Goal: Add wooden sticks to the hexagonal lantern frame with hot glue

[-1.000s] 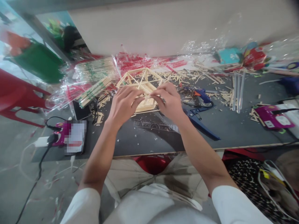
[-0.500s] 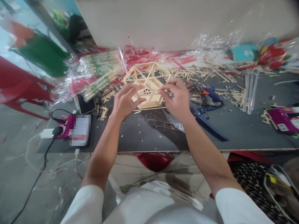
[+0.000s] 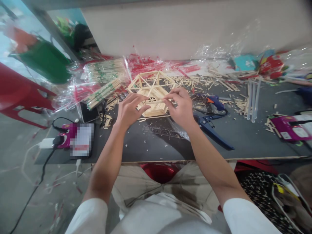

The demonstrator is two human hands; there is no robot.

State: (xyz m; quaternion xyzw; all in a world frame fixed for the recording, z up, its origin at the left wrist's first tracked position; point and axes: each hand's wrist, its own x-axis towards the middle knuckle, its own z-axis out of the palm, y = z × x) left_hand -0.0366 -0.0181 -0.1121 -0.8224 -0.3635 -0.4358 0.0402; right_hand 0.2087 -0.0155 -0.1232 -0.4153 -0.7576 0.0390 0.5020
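Note:
A frame model (image 3: 156, 112) built of thin pale wooden sticks stands on the dark table, with an open roof-like framework behind a stacked hexagonal body. Across its near side runs a short wooden stick (image 3: 156, 101). My right hand (image 3: 180, 105) pinches this stick's right end between thumb and fingertips. At the left end, the thumb and index finger of my left hand (image 3: 130, 109) are curled about the stick, right against the model; the exact contact is too small to make out. A clear plastic ruler (image 3: 163, 131) lies in front of the model.
Right of my hands lie a blue glue gun (image 3: 216, 102), blue-handled cutters (image 3: 215, 131) and clear glue sticks (image 3: 253, 100). Bundled sticks (image 3: 104, 92) and stick scraps cover the back. A phone (image 3: 82, 141) rests on a purple power strip (image 3: 67, 133) at left; another purple strip (image 3: 290, 128) sits right.
The whole view has shifted slightly, so the table appears lower. My left thumb and index finger have drawn closer together. My right hand still pinches the stick.

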